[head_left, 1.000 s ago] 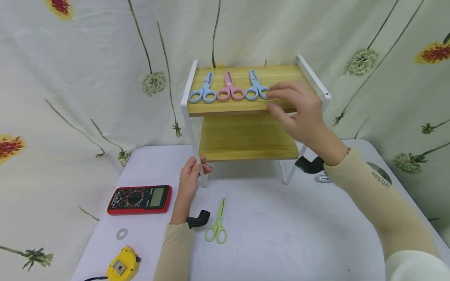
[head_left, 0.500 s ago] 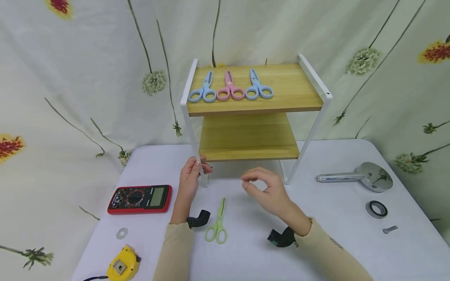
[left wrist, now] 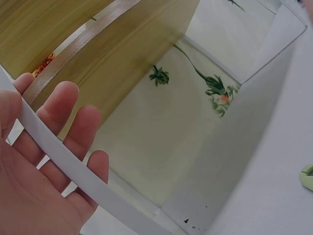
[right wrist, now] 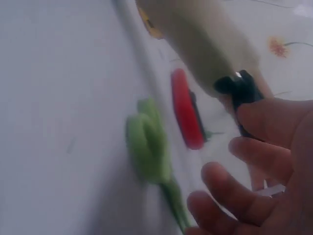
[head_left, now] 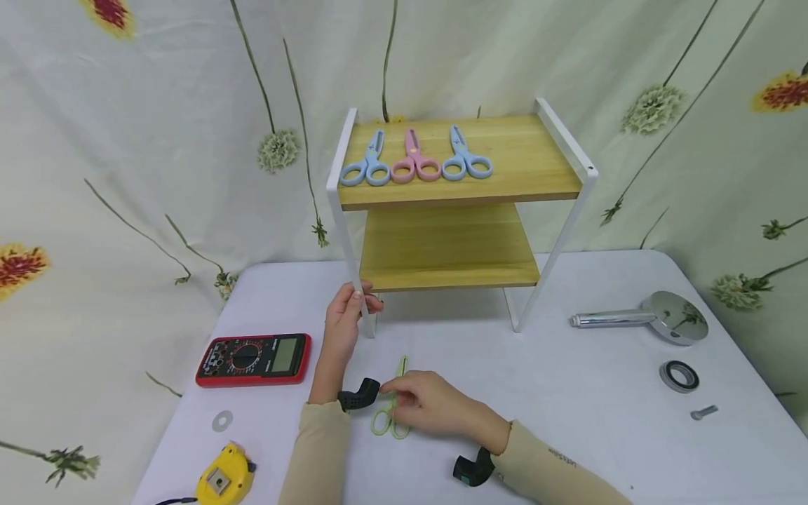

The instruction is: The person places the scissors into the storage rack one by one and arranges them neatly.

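Note:
My left hand [head_left: 341,322] grips the white left leg [head_left: 346,242] of a two-tier wooden shelf, with the thumb on one side and fingers bent around the other. In the head view, my right hand [head_left: 435,407] is over green scissors [head_left: 402,366] on the table and hides part of them. The right wrist view shows its fingers loosely bent, with a gap between them and the scissors' green handles [right wrist: 148,147]. On the upper board [head_left: 530,158] lie blue scissors [head_left: 374,144] at left, pink scissors [head_left: 412,144] and more blue scissors [head_left: 459,142], blades pointing back.
A red multimeter [head_left: 252,360], a flat washer [head_left: 216,424] and a yellow tape measure [head_left: 225,477] lie on the left side of the table. To the right are a chrome shower head [head_left: 678,318], a bearing [head_left: 669,382] and a bolt [head_left: 703,412]. Flowered cloth hangs behind.
My right hand has left the blue scissors on the upper board and come down and left to the green scissors. The left hand keeps its grip on the leg.

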{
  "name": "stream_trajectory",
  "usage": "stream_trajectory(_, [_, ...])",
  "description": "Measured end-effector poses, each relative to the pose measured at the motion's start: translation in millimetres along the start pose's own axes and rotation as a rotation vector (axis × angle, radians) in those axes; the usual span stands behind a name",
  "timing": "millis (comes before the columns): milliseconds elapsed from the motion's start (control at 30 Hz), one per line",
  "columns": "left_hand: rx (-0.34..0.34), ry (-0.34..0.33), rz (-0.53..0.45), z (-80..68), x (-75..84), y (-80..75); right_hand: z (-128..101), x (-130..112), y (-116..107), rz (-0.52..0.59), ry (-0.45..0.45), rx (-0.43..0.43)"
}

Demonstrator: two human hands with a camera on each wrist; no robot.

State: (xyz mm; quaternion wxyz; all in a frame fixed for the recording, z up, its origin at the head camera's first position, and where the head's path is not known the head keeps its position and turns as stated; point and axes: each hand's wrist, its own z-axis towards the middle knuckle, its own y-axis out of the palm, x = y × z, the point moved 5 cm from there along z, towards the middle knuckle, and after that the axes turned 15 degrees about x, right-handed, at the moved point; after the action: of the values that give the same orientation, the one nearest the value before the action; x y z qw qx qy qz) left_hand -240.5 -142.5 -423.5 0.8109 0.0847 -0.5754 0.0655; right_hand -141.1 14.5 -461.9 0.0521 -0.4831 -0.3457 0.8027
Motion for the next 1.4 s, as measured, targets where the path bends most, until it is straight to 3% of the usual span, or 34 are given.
stream_trajectory(100, [-0.007,0.004,0.0,-0.1,0.8,0.0,-5,1,12,-0.173,-0.041,-0.063])
stream_trajectory(200, [-0.009,0.008,-0.006,0.1,1.4,-0.2,-8,1,18,-0.296,-0.072,-0.07])
stream_trajectory(467, [-0.01,0.006,-0.005,0.0,-0.4,-0.2,-7,12,10,-0.329,-0.005,0.038])
stream_trajectory(667, [0.0,0.01,0.006,0.1,-0.1,0.5,-8,14,9,-0.367,0.009,0.039])
stream_trajectory(900, [-0.003,-0.003,0.002,-0.4,0.1,0.8,-11,17,19,-0.495,0.064,0.051])
stream_trajectory(1133, [0.002,0.004,-0.006,-0.1,1.5,1.2,-10,18,18,-0.454,0.083,0.064])
stream_trajectory(1400, [0.006,-0.002,-0.008,-0.5,-0.6,0.3,-10,18,12,-0.384,0.007,0.022])
